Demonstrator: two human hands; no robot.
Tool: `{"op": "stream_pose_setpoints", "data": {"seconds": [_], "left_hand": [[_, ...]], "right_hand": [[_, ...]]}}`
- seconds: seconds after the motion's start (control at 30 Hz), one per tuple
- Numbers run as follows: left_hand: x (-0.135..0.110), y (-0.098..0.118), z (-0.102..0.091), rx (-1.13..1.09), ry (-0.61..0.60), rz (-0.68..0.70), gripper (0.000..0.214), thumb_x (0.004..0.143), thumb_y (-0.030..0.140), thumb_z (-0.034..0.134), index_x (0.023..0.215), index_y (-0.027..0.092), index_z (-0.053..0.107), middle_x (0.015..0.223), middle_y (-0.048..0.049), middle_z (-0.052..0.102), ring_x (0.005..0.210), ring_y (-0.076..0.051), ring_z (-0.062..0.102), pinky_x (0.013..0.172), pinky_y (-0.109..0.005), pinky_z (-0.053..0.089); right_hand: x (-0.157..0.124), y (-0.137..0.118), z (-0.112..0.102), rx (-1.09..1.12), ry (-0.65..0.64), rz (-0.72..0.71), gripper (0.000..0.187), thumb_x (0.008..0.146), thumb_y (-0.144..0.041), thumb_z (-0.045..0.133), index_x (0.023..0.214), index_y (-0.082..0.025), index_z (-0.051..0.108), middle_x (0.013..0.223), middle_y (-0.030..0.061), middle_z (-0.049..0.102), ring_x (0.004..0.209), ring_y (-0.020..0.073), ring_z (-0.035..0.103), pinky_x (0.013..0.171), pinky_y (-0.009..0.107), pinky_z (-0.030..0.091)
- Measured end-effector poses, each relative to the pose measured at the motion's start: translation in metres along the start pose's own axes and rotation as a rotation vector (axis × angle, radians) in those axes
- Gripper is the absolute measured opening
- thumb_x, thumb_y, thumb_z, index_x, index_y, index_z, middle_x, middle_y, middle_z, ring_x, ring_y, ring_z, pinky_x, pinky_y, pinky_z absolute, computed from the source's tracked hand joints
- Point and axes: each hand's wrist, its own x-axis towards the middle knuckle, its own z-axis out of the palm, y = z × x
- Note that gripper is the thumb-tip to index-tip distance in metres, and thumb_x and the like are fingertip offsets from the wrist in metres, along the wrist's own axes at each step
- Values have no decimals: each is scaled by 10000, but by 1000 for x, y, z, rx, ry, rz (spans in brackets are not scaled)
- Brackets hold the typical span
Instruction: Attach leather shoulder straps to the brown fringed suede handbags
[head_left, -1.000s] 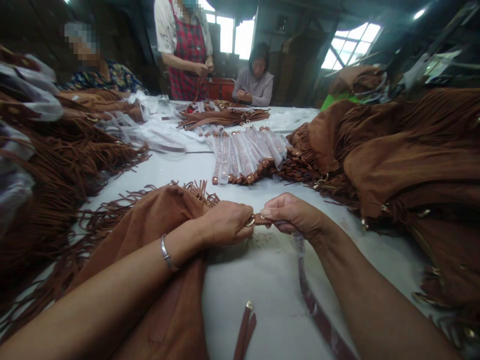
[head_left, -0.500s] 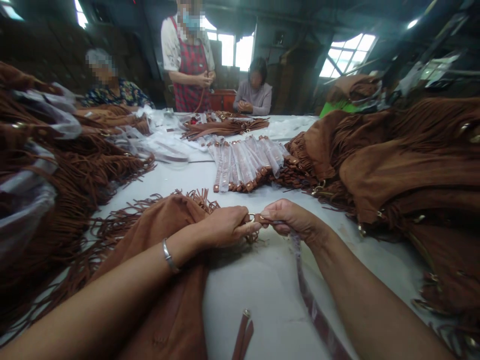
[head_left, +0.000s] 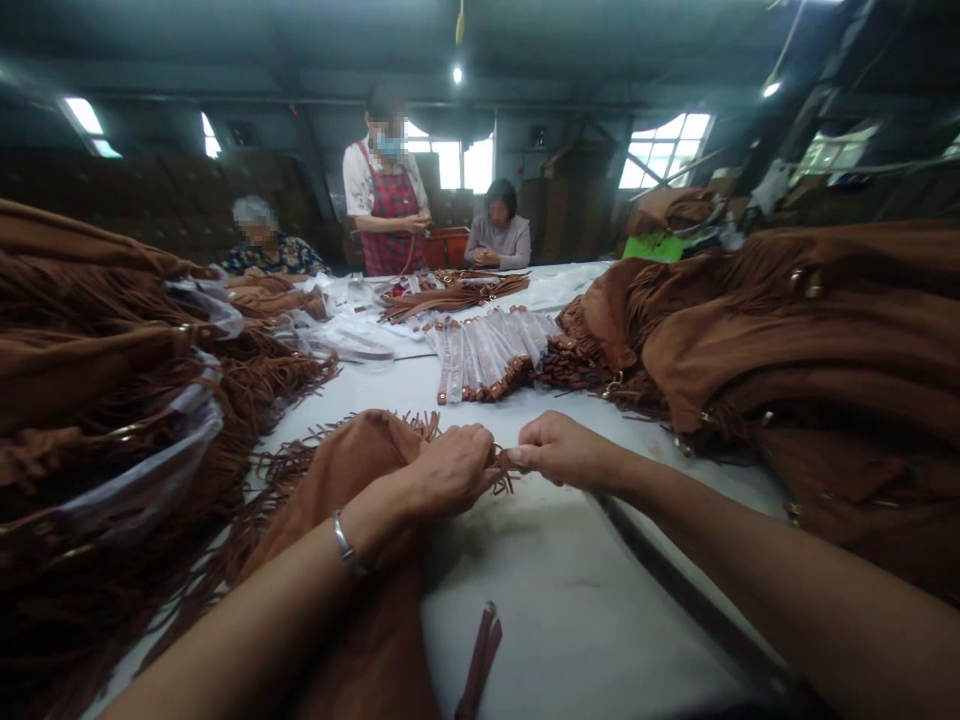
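A brown suede fringed bag [head_left: 352, 470] lies on the table under my left forearm. My left hand [head_left: 459, 465], fingers closed, grips the bag's edge beside a small metal ring [head_left: 499, 450]. Facing it, my right hand [head_left: 562, 450] pinches the end of a brown strap at that ring, thumb on top. Behind the right hand the long strap [head_left: 660, 565] trails down toward the lower right. Whether its end passes through the ring is hidden by the fingers. A short folded brown strip [head_left: 480, 655] with a metal piece at its top lies near the front.
Wrapped straps [head_left: 487, 355] lie in a row beyond my hands. Fringed brown bags are heaped at the left [head_left: 112, 400] and right [head_left: 750, 320]. Several people stand or sit at the far side of the white table [head_left: 555, 610], behind more brown straps [head_left: 457, 292].
The view has tilted up and shifted slightly. My right hand has turned over and come closer to the ring, covering more of the strap end. The trailing strap has swung right.
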Motion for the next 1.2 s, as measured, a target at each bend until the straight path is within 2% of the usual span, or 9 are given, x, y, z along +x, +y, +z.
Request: {"op": "stream_pose_setpoints", "data": {"seconds": [0.13, 0.27, 0.37, 0.57, 0.7, 0.87, 0.97, 1.1, 1.2], "left_hand": [[-12, 4, 4, -37, -17, 70, 165, 877, 326, 379, 826, 172, 413, 832, -66, 525, 746, -201, 488, 701, -352, 424], [-18, 1, 10, -109, -34, 115, 169, 869, 333, 383, 808, 176, 400, 799, -52, 509, 714, -191, 472, 712, -356, 416], [-18, -6, 14, -183, -26, 97, 188, 871, 362, 373, 811, 185, 388, 785, -31, 494, 706, -174, 465, 690, -326, 413], [-11, -19, 21, -341, -1, 3, 216, 887, 387, 296, 818, 190, 349, 766, -6, 471, 665, -137, 455, 602, -259, 397], [-7, -20, 23, -412, -24, -13, 203, 878, 375, 305, 809, 189, 346, 752, 7, 455, 656, -126, 445, 602, -247, 388], [-7, -18, 20, -450, -117, 28, 167, 839, 337, 378, 771, 185, 367, 723, 10, 449, 639, -126, 424, 591, -245, 369], [-9, -15, 16, -467, -166, 76, 141, 837, 314, 395, 806, 177, 413, 747, 2, 484, 662, -131, 451, 616, -246, 379], [-12, -7, 13, -450, -214, 163, 160, 838, 314, 431, 913, 178, 470, 834, -17, 544, 747, -154, 501, 689, -260, 394], [-11, -7, 15, -344, -138, 157, 256, 876, 392, 371, 923, 165, 481, 869, -44, 561, 778, -178, 513, 716, -297, 401]], "right_hand": [[1, 7, -3, 131, -259, -87, 392, 691, -501, 586, 584, -131, 516, 414, -70, 393, 351, 49, 333, 353, 173, 238], [2, 5, 1, 119, -287, -39, 399, 657, -504, 606, 581, -119, 533, 382, -74, 379, 347, 45, 314, 344, 168, 220], [0, 5, 12, 221, -181, -11, 389, 633, -496, 613, 577, -123, 520, 389, -75, 379, 348, 41, 299, 344, 171, 197], [8, 10, 38, 348, 250, -14, 343, 684, -461, 559, 583, -141, 484, 387, -94, 291, 364, 37, 213, 366, 186, 131], [17, 12, 40, 308, 286, -13, 307, 658, -405, 578, 539, -142, 474, 413, -80, 313, 394, 37, 227, 385, 188, 133], [16, 15, 28, 305, 150, 11, 321, 625, -407, 625, 522, -128, 503, 405, -81, 315, 390, 36, 225, 381, 191, 136], [20, 16, 18, 342, -44, 14, 323, 648, -410, 636, 604, -97, 571, 378, -84, 341, 365, 32, 205, 369, 190, 118], [34, 18, 6, 346, -343, 42, 287, 638, -358, 676, 600, -90, 582, 442, -36, 488, 367, 22, 248, 365, 174, 149], [43, 21, 2, 382, -347, 62, 282, 634, -334, 698, 551, -108, 552, 440, -42, 472, 391, 32, 305, 378, 169, 209]]}}
